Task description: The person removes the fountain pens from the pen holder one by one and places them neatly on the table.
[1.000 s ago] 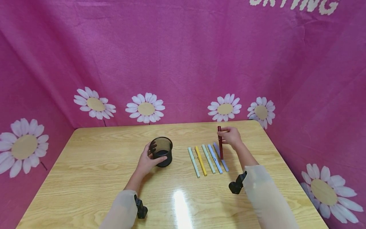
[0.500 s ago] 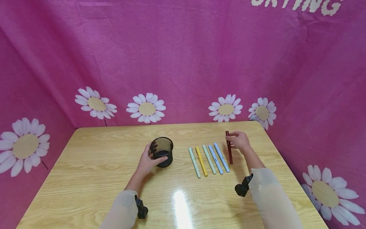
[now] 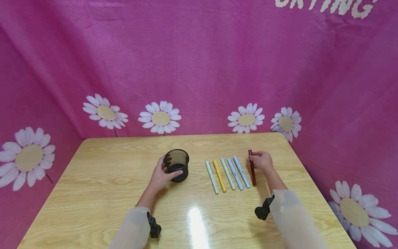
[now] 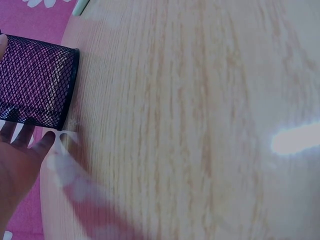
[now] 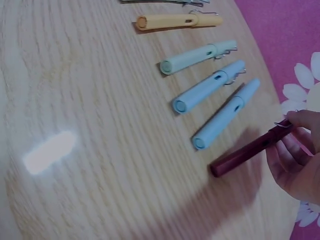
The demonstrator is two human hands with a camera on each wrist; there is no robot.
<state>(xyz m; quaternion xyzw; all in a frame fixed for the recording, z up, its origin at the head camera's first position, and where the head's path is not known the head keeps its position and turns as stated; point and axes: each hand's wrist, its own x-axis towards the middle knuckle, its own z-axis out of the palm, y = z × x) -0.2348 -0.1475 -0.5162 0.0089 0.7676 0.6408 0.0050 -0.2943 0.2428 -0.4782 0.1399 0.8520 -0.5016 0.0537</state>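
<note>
My left hand (image 3: 160,176) grips a black mesh pen holder (image 3: 184,172) by its side, thumb at the front and fingers behind. In the left wrist view the mesh wall of the pen holder (image 4: 37,80) shows close up. My right hand (image 3: 262,161) pinches a dark red pen (image 3: 253,173) near its clip end, right of the other pens. From the right wrist, the dark red pen (image 5: 245,156) slants with its lower end close over the table, beside a blue pen (image 5: 225,122).
Left of the red pen lie two blue pens, a green pen (image 3: 228,174), a yellow pen (image 3: 219,175) and another green pen (image 3: 212,177), roughly side by side on the wooden table (image 3: 109,173). A pink flowered cloth (image 3: 199,69) hangs behind the table.
The right hand has carried the dark red pen from above the rightmost blue pen to its right, then down and nearer. The left hand and pen holder stay put.
</note>
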